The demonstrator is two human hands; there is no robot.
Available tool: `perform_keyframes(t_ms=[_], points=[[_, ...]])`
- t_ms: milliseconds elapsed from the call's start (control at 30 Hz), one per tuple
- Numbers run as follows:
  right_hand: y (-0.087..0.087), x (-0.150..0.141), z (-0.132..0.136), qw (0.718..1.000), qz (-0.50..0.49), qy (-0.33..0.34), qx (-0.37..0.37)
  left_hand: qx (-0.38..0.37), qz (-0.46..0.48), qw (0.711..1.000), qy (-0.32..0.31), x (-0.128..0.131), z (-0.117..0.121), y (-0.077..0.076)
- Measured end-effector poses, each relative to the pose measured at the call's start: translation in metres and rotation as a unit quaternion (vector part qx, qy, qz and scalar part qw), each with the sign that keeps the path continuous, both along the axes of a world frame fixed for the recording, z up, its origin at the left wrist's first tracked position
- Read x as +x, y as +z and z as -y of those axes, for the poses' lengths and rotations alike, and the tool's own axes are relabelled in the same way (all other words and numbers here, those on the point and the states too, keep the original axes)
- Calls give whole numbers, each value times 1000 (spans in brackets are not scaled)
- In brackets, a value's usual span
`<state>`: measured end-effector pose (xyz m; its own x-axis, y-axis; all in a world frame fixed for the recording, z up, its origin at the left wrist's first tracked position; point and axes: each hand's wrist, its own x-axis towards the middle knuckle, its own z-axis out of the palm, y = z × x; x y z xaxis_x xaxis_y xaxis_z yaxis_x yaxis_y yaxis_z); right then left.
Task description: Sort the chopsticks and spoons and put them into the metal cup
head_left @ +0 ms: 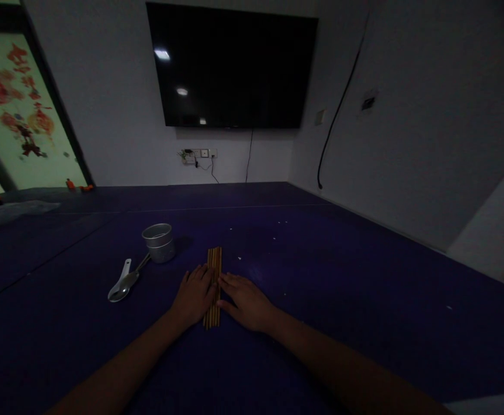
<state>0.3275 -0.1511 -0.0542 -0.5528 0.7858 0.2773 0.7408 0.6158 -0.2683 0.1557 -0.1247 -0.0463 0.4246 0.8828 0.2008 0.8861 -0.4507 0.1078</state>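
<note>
Several wooden chopsticks (214, 314) lie side by side in a narrow row on the dark purple surface, pointing away from me. My left hand (195, 297) rests along their left side, fingers stretched forward and partly over the sticks. From the right, my right hand (247, 301) touches the row with its fingertips, fingers extended and thumb apart. Neither hand wraps around the chopsticks. To the left stands a metal cup (160, 245). Beside it lie a metal spoon (131, 281) and a white-handled spoon (122, 275), partly overlapping at their bowls.
The purple floor or platform (342, 300) reaches to the grey walls. Small white scraps (239, 258) are scattered on it. A large dark television (239, 66) hangs ahead, above a wall socket (204, 153) with cables. Clear plastic sheeting (14, 212) lies far left.
</note>
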Motion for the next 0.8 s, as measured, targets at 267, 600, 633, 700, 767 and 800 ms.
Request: perform_keyframes(t_ms=[267,600,633,700,767,800], points=[[-6,1,-3,999,-31,0,35,13,-7,1000,2,2,-2,-2],[-4,2,-2,999,-38,14,22,33,-1,999,19,3,-6,-10],[-3,3,-2,999,-33,11,11,33,-2,999,24,3,-6,-10],[-2,3,-1,1000,-20,8,-13,35,-7,999,34,3,-7,-10],[0,3,0,999,-7,11,-35,39,-9,998,39,3,-8,-9],[1,3,0,999,-2,14,-43,40,-8,998,39,2,-8,-9]])
